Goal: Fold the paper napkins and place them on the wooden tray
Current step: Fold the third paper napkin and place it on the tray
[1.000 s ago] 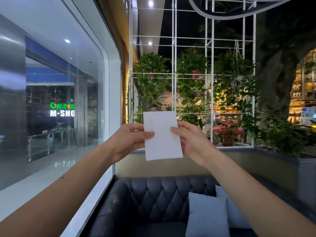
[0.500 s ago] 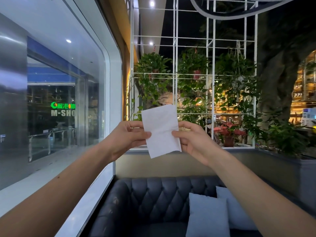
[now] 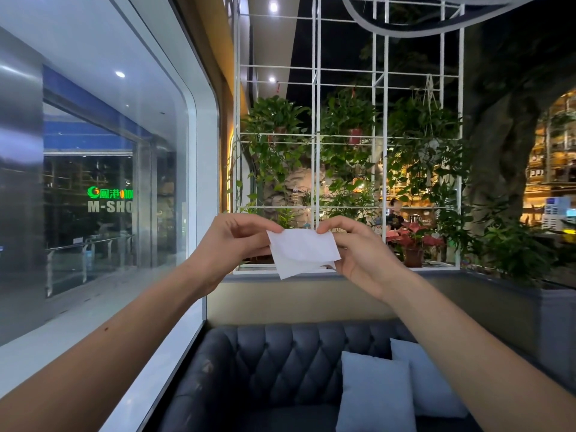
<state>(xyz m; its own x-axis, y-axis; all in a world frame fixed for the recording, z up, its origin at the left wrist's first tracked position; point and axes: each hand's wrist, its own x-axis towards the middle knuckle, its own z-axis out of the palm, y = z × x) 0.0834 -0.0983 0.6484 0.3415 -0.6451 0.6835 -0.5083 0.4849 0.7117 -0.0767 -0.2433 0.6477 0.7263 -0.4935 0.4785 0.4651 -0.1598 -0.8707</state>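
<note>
the left hand (image 3: 232, 244) pinches the upper left corner of a white paper napkin (image 3: 304, 252) with curled fingers, and the right hand (image 3: 358, 254) pinches its upper right edge the same way. the napkin hangs between them in the air, doubled over, one layer showing below the other. beneath the arms sits a dark tufted sofa (image 3: 271, 366) with pale cushions (image 3: 375, 397); behind stands a white grid frame (image 3: 386, 98) hung with green plants (image 3: 274, 126).

White napkin (image 3: 304, 251); dark blue tufted sofa (image 3: 280, 363); pale grey cushions (image 3: 377, 397).

Left hand (image 3: 237, 244) and right hand (image 3: 358, 254) bare, forearms (image 3: 452, 332) too — small mole (image 3: 106, 328) on the left one.
</note>
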